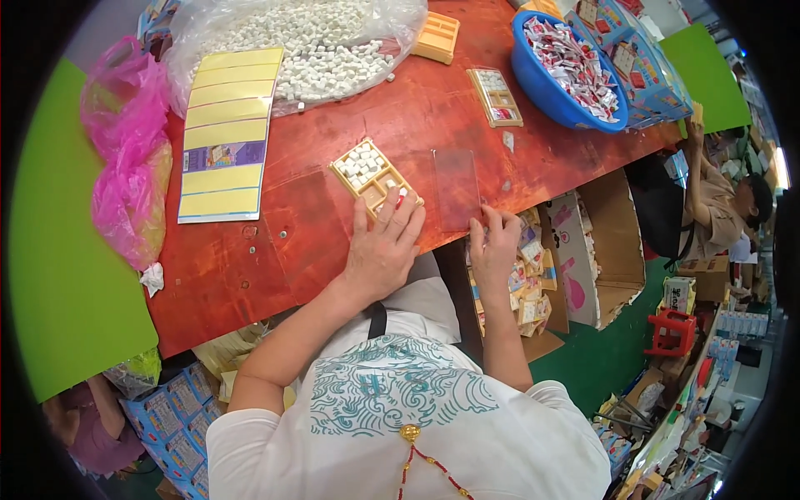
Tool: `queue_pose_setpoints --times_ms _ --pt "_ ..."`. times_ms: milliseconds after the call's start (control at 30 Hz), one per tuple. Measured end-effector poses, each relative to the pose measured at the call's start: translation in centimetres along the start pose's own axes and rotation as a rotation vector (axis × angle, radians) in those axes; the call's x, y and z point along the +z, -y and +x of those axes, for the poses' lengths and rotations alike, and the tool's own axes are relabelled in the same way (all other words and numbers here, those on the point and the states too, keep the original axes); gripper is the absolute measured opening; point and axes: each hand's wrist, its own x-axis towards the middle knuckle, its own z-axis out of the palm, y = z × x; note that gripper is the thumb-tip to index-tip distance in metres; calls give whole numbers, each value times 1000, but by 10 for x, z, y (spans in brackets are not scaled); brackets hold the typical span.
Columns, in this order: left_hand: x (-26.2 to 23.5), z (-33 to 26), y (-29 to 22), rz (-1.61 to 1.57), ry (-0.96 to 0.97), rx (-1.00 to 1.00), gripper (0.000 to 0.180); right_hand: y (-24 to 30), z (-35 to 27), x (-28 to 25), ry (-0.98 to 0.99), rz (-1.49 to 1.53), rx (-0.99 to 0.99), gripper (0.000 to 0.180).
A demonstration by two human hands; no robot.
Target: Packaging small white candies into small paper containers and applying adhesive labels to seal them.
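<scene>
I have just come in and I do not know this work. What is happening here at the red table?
A person in a white shirt sits at the red table. The left hand rests on a small tan compartment tray, partly filled with little white blocks. The right hand touches a clear plastic sheet at the table edge. Farther back lie a big clear bag of white blocks, a blue bowl of red-and-white wrapped pieces and a second tray.

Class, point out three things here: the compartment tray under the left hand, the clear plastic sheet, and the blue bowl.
Compartment tray (364,171), head view, on its filled upper compartments.
Clear plastic sheet (456,185), head view, on its middle.
Blue bowl (533,79), head view, on its left wall.
</scene>
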Motion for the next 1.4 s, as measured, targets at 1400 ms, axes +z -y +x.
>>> queue_pose_setpoints --times_ms 1400 --pt "-3 -3 24 46 22 -242 62 78 68 31 394 83 -181 13"
